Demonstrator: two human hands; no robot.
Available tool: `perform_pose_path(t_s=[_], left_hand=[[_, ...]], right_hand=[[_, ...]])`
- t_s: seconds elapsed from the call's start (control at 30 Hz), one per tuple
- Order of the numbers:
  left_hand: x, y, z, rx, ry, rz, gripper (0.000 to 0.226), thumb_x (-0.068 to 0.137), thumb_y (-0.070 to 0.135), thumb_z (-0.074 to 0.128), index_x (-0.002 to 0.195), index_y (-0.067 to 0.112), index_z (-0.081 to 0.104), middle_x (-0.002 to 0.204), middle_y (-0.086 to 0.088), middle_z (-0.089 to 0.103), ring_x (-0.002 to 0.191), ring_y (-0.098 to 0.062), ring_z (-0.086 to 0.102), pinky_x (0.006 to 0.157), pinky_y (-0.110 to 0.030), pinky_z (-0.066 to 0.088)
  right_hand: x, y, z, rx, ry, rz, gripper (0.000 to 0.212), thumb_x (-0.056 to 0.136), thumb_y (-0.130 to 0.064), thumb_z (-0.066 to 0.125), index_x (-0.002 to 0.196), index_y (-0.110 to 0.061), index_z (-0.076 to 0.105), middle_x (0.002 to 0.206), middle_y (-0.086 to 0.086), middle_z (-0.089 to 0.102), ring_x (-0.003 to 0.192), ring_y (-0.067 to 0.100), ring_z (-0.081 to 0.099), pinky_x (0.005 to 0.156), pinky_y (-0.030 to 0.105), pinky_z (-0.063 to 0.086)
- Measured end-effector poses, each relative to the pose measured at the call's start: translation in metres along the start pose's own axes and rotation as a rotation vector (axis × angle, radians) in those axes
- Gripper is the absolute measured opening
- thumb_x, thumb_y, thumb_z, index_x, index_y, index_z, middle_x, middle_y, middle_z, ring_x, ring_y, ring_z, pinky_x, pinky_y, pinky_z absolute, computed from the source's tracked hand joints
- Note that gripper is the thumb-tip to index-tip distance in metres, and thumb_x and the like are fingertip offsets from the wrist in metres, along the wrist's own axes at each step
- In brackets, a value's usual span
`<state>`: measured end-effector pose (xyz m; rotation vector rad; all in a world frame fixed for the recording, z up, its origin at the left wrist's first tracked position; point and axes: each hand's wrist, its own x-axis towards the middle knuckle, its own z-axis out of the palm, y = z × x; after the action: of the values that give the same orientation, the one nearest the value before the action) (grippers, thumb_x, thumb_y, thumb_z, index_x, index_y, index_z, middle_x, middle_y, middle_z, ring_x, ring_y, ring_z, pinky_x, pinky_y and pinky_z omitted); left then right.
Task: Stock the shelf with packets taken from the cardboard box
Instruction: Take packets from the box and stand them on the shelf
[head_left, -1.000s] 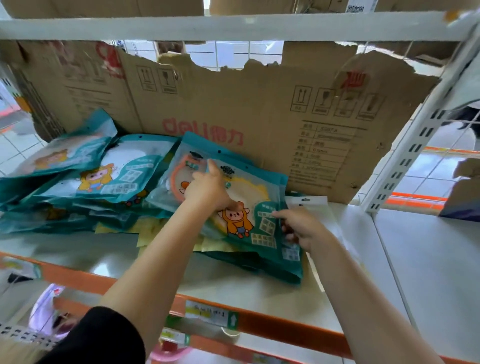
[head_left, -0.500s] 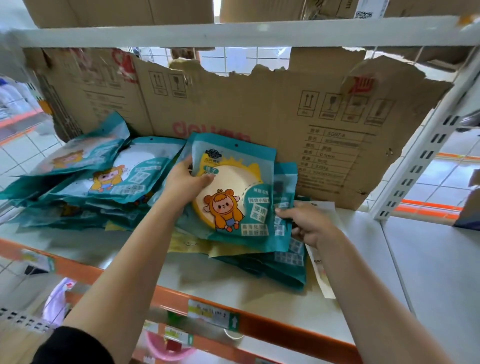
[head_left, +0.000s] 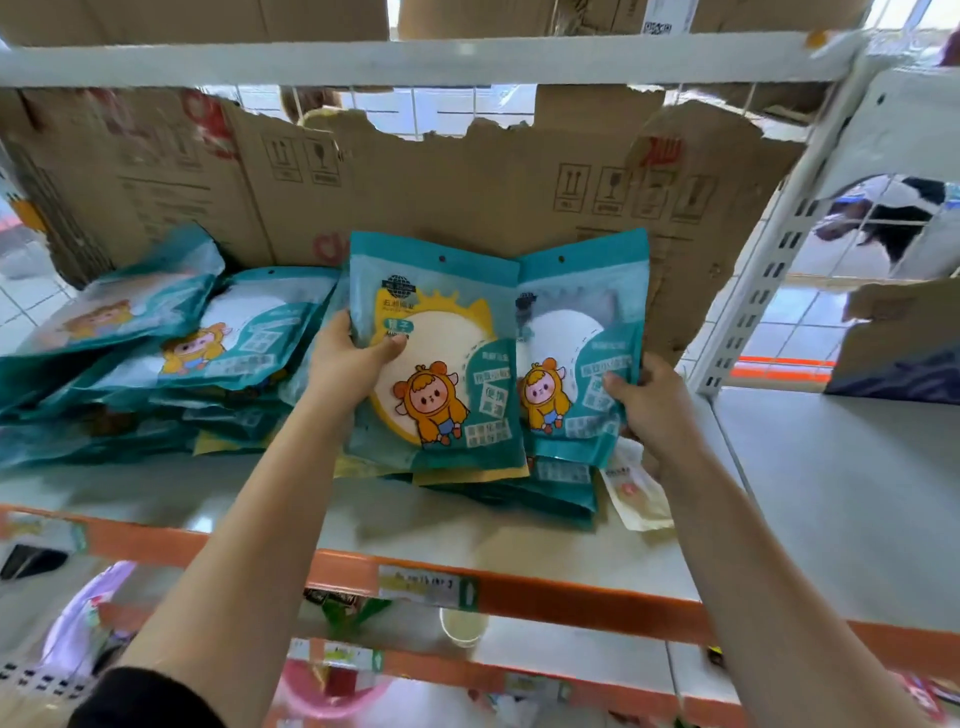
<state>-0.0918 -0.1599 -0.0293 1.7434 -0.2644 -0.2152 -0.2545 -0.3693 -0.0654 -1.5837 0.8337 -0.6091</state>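
Standing packets (head_left: 436, 364) between left hand (head_left: 348, 366) and right hand (head_left: 652, 408).

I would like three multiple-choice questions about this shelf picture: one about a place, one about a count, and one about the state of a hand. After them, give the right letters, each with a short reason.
1. Where is the pile of flat packets?
A. on the shelf, at its left side
B. on the floor
C. above the top rail

2. How many packets are held upright?
A. one
B. two
C. four

3. What is the left hand doing?
A. lying flat on the shelf
B. hanging empty
C. gripping a packet's edge

Answers:
1 A, the pile lies on the shelf at the left.
2 B, the left packet and the right packet stand side by side, one in each hand.
3 C, its thumb and fingers curl round the left packet's left edge, while the right hand grips the other.
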Motion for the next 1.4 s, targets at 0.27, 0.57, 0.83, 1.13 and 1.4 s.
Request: perform_pose_path(t_s=[0.27, 0.57, 0.83, 1.13, 1.4], left_hand=[[-0.021, 0.002, 0.026, -0.075, -0.168, 0.04, 0.034, 0.081, 0.009, 0.07, 0.109, 0.019, 0.054, 0.099, 0.001, 0.067, 0.086, -0.016, 0.065, 0.084, -0.041, 0.053], [-0.058, 0.002, 0.096, -0.271, -0.196, 0.014, 0.021, 0.084, 0.005, 0.064, 0.093, 0.024, 0.061, 0.095, -0.002, 0.07, 0.089, -0.027, 0.066, 0.081, -0.044, 0.054], [-0.12, 0.012, 0.196, -0.333, -0.303, 0.029, 0.023, 0.084, 0.002, 0.062, 0.09, 0.024, 0.062, 0.085, 0.003, 0.071, 0.075, -0.017, 0.067, 0.071, -0.036, 0.056], [-0.196, 0.023, 0.302, -0.303, -0.439, 0.06, 0.024, 0.082, 0.002, 0.063, 0.093, 0.023, 0.064, 0.094, -0.004, 0.07, 0.086, -0.028, 0.065, 0.082, -0.048, 0.053], [-0.252, 0.037, 0.391, -0.385, -0.521, 0.044, 0.026, 0.083, -0.004, 0.06, 0.091, 0.02, 0.062, 0.089, -0.002, 0.069, 0.08, -0.023, 0.064, 0.069, -0.036, 0.053]], right_hand=[[-0.027, 0.019, -0.044, 0.149, 0.244, -0.017, 0.02, 0.098, -0.006, 0.043, 0.112, -0.018, 0.051, 0.114, 0.003, 0.059, 0.1, 0.019, 0.059, 0.068, 0.026, 0.05], [-0.043, 0.048, -0.127, 0.241, 0.4, 0.039, 0.011, 0.098, -0.007, 0.039, 0.101, -0.013, 0.048, 0.091, 0.0, 0.058, 0.079, 0.014, 0.059, 0.063, 0.03, 0.05], [-0.058, 0.076, -0.25, 0.129, 0.523, 0.023, 0.007, 0.097, -0.011, 0.042, 0.101, -0.015, 0.046, 0.094, 0.002, 0.057, 0.086, 0.02, 0.059, 0.072, 0.035, 0.051], [-0.092, 0.109, -0.382, 0.246, 0.561, 0.037, 0.011, 0.099, -0.01, 0.04, 0.106, -0.015, 0.047, 0.094, 0.002, 0.059, 0.079, 0.016, 0.06, 0.07, 0.036, 0.052], [-0.115, 0.127, -0.474, 0.307, 0.684, 0.052, 0.024, 0.098, -0.006, 0.042, 0.086, -0.025, 0.05, 0.09, -0.004, 0.059, 0.082, 0.016, 0.058, 0.072, 0.033, 0.049]])
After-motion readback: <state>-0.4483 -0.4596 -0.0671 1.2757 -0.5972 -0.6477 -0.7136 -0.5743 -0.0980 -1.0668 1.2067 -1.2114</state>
